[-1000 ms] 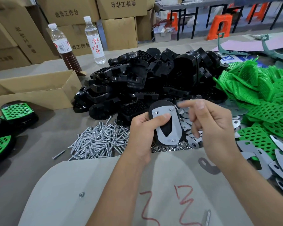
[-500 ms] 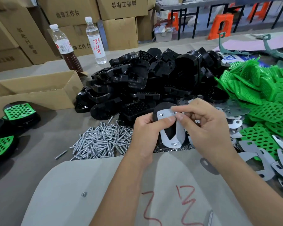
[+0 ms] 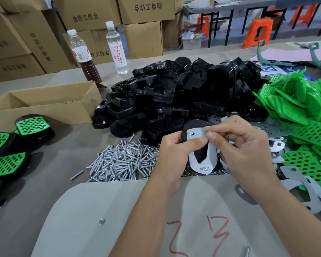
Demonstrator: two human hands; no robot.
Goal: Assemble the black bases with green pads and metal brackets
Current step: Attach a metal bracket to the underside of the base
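Head view. The left hand gripped a black base with a metal bracket on its face, thumb pressed across the bracket. The right hand pinched the bracket's top edge, fingertips just beside a screw. Behind the fingers lay base pile; right, green pads; left, loose screws.

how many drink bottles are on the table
2. The brown-liquid bottle stands behind the open cardboard box; the clear water bottle stands to its right, near the black bases pile. None seem hidden.
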